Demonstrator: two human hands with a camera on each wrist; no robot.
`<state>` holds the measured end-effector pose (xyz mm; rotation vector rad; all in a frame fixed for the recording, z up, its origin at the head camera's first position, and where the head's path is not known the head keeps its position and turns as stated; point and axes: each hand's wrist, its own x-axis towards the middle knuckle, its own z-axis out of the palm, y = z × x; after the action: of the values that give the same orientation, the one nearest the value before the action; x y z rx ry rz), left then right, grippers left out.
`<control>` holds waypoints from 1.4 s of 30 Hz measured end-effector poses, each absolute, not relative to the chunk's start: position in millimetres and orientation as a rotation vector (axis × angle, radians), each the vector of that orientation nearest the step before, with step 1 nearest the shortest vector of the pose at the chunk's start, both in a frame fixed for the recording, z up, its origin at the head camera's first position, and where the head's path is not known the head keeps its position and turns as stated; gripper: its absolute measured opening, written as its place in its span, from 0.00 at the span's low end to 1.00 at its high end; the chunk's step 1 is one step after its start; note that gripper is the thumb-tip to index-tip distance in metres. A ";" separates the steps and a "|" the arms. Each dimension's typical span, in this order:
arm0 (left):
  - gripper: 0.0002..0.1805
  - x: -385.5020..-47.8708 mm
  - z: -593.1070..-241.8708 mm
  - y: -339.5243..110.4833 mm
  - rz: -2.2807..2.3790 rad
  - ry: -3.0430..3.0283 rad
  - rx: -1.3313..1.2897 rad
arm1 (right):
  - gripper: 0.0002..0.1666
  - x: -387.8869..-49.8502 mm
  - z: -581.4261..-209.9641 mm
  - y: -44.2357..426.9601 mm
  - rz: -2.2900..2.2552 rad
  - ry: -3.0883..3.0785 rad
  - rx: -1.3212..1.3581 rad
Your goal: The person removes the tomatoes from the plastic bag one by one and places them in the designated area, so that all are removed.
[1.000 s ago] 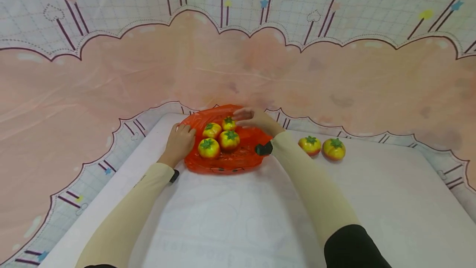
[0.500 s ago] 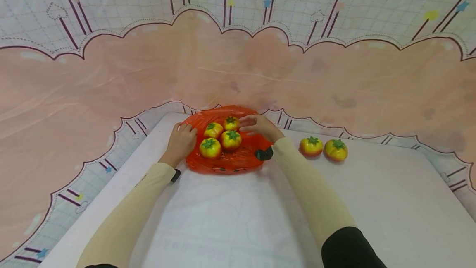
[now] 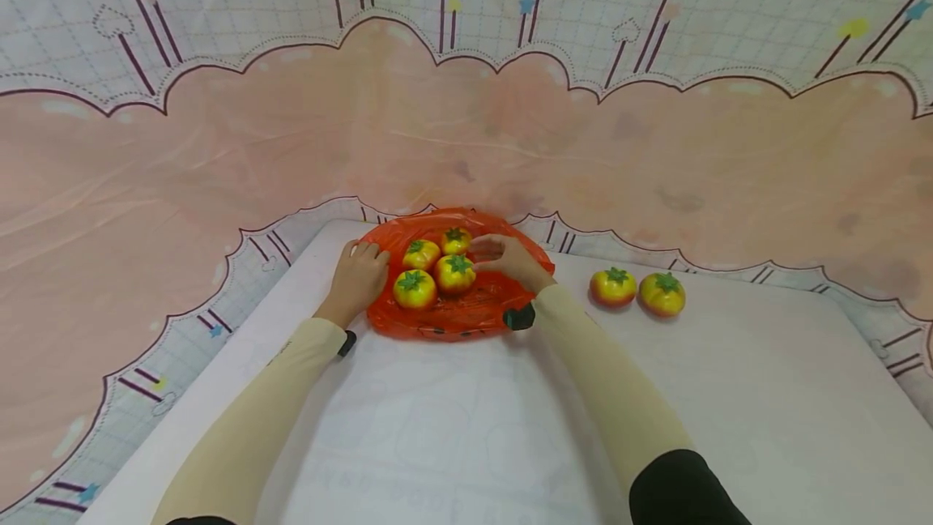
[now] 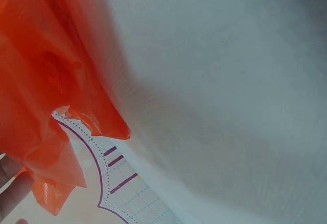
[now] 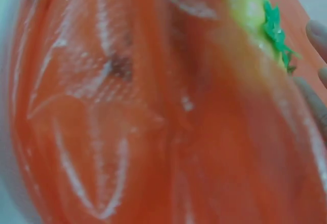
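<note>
Clock positions are read from the bag's middle, head view. A thin, glossy, orange-red plastic bag [image 3: 484, 302] lies mouth-up near the far edge of a smooth white tabletop [image 3: 437, 428], backed by a peach-and-white cloth [image 3: 466, 128] w/ candle-like motifs. At 9–10 o'clock the bare L hand [image 3: 357, 278], fingers curled, grips the bag's rim — prob. to hold the mouth spread & the film steady. At 2 o'clock the bare R hand [image 3: 510, 256] is over the bag's interior, fingers loosely extended, gripping nothing that shows; contact w/ the nearest fruit can't be told. Contents: four round, shiny, yellow-to-red fruits w/ green star-shaped leaf caps, grouped a little toward 9 o'clock. W/in that cluster: the 8 o'clock fruit [image 3: 415, 292], 10 o'clock fruit [image 3: 420, 256], 1 o'clock fruit [image 3: 456, 242] & 4 o'clock fruit [image 3: 455, 275] — close together, perhaps because the soft film gathers them. Outside the bag, at 3 o'clock, the inner loose fruit [image 3: 613, 290] & outer loose fruit [image 3: 662, 296], of like kind, stand side by side on the tabletop, prob. placed for R-hand reach.
</note>
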<state>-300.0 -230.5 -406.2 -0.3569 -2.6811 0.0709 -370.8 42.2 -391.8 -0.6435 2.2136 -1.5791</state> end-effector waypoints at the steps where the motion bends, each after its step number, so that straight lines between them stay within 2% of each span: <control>1: 0.11 -300.1 -406.0 -230.4 0.071 -2.680 -0.358 | 0.28 -370.5 -392.5 42.1 -1.580 2.213 -0.643; 17: 0.11 -306.1 -405.1 -232.2 0.070 -2.658 -0.386 | 0.29 -374.3 -409.2 41.0 -1.587 2.210 -0.656; 42: 0.10 -308.2 -405.1 -233.6 0.076 -2.654 -0.393 | 0.32 -373.4 -412.1 34.0 -1.500 2.244 -0.553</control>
<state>-308.2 -233.6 -405.1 -0.3935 -2.6543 0.0759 -373.4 34.0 -412.1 -0.5527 2.2439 -1.4995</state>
